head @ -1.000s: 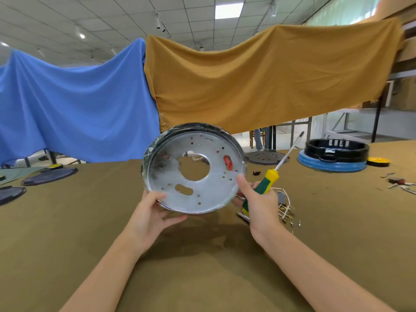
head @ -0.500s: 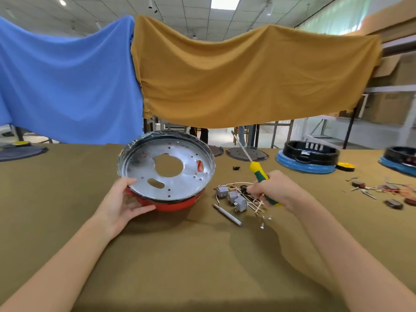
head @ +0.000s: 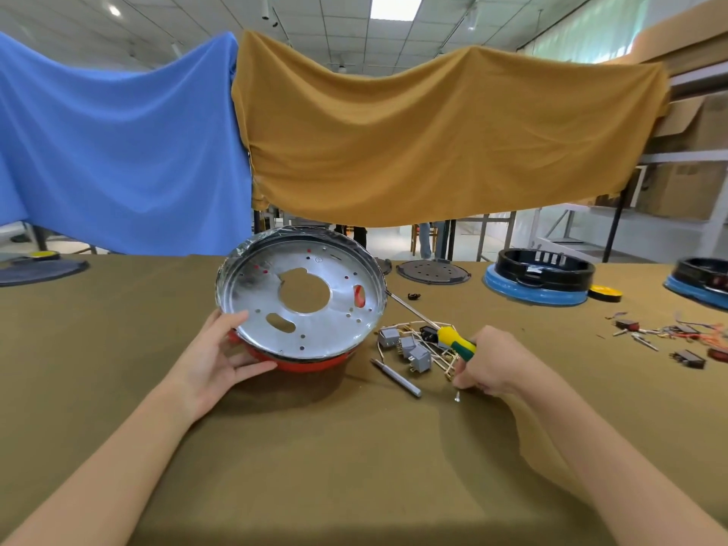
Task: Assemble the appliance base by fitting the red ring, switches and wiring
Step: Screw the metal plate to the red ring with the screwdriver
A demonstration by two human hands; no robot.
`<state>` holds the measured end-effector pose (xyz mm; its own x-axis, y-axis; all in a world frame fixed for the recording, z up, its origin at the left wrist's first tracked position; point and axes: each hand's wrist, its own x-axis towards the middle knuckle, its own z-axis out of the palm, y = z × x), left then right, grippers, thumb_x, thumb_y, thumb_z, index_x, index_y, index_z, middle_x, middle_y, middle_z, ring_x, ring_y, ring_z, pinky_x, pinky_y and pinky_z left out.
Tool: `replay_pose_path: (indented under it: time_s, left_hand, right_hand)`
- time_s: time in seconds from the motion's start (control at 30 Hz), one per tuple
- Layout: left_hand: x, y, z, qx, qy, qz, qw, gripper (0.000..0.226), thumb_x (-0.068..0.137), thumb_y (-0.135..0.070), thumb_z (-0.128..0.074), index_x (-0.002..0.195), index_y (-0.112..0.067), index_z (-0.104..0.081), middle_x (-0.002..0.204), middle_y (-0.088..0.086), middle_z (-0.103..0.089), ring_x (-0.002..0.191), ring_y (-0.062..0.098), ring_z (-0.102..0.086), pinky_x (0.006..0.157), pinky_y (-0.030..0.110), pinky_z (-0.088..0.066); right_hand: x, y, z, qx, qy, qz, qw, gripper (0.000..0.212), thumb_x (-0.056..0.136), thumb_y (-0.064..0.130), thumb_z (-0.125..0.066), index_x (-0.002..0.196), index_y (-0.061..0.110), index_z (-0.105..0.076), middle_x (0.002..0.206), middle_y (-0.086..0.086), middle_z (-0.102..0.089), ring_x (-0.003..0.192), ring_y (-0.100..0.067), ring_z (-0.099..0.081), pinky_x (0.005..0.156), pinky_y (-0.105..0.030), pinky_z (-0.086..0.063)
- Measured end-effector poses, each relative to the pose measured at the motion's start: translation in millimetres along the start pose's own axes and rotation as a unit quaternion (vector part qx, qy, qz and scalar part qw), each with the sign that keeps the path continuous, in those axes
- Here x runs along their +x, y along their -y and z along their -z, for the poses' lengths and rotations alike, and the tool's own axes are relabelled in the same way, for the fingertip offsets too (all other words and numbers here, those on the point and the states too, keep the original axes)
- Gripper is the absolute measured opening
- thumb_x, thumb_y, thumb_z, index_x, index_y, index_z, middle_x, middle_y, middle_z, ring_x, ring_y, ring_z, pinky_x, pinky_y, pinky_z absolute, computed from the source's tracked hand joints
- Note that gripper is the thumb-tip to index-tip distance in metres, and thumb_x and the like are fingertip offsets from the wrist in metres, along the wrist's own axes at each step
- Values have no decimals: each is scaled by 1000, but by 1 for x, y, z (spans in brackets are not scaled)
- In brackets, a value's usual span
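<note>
Since half a second ago the right hand (head: 494, 360) has sunk to the olive cloth-covered worktop (head: 354, 466), its fingers curled round the yellow-and-green-handled screwdriver (head: 457, 342) and pinching at a small silver screw (head: 457, 396). The left hand (head: 218, 356), fingers spread, holds the tilted round silver metal base plate (head: 303, 293), which sits on the red ring (head: 311, 362). Grey switches with pale wiring (head: 411, 350) lie just beside them.

left hand (head: 218, 358) spread with fingers straight (thumb forward), right hand (head: 494, 362) in curled grip, knuckles up
</note>
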<state>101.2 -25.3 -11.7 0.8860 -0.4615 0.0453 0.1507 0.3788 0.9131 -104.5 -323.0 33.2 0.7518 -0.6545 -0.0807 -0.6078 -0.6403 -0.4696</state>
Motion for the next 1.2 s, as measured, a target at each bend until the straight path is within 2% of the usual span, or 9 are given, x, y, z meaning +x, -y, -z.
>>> replay_pose_path:
  time_s: [0.3,0.4,0.53,0.77,0.83,0.93,1.03,1.1,1.2]
  left_hand:
    - [-3,-7,-2,36,-57,-44,997,22,92,-37,-59,108,-23,-64,93,2,-67,73,22,-73,55,34,-58]
    - [-5,-14,1,46,-85,-71,993,24,82,-46,-57,88,-25,-65,76,-4,-64,58,14,-62,46,24,-46]
    - [-9,-20,5,44,-3,-57,997,25,84,-42,-54,87,-29,-74,84,-3,-72,72,16,-67,66,33,-51]
    - [-11,-28,12,98,4,7,995,35,78,-48,-61,101,-24,-70,102,10,-60,95,30,-49,78,41,-34]
    - [-12,-26,9,116,-12,25,993,36,81,-50,-59,102,-23,-72,107,11,-65,97,30,-57,87,44,-38]
    - [-8,-24,8,114,-34,28,993,36,88,-51,-54,86,-26,-79,94,4,-75,83,23,-70,84,39,-48]
    - [-6,-22,10,115,-55,24,992,39,89,-54,-54,76,-28,-80,89,3,-77,74,19,-73,78,37,-52]
    - [-8,-23,9,118,-72,27,990,37,88,-55,-55,85,-28,-80,103,8,-76,87,23,-74,89,42,-53]
    - [-11,-24,9,127,-89,27,988,51,87,-56,-54,121,-21,-70,125,12,-69,119,34,-63,108,50,-43]
  right_hand:
    - [-1,-2,-2,166,-82,84,979,13,87,23,-73,79,13,-70,71,-4,-71,66,-17,-66,69,-36,-57]
    - [-11,15,1,320,-19,160,934,9,85,22,-75,78,16,-75,72,-2,-73,60,-8,-62,56,-20,-52]
    - [-23,42,8,405,76,242,879,4,82,20,-78,80,17,-77,73,-4,-69,62,-11,-58,59,-21,-50]
    - [-38,75,31,177,132,355,908,9,82,29,-79,77,22,-75,68,3,-67,59,-7,-55,54,-14,-45]
    - [-38,88,27,110,137,367,914,10,82,29,-79,76,21,-75,66,8,-66,59,-6,-54,56,-15,-45]
    - [-37,104,17,14,167,377,911,8,83,26,-78,78,21,-75,67,11,-69,59,-1,-57,62,-18,-44]
    - [-33,114,11,-57,208,373,902,4,83,24,-78,80,23,-76,82,6,-75,77,-9,-67,78,-28,-52]
    - [-31,119,10,-92,231,371,895,3,82,25,-78,82,24,-76,88,3,-75,86,-14,-68,87,-32,-52]
    - [-27,127,12,-128,275,356,884,4,82,27,-78,80,28,-75,84,8,-74,81,-6,-65,84,-27,-51]
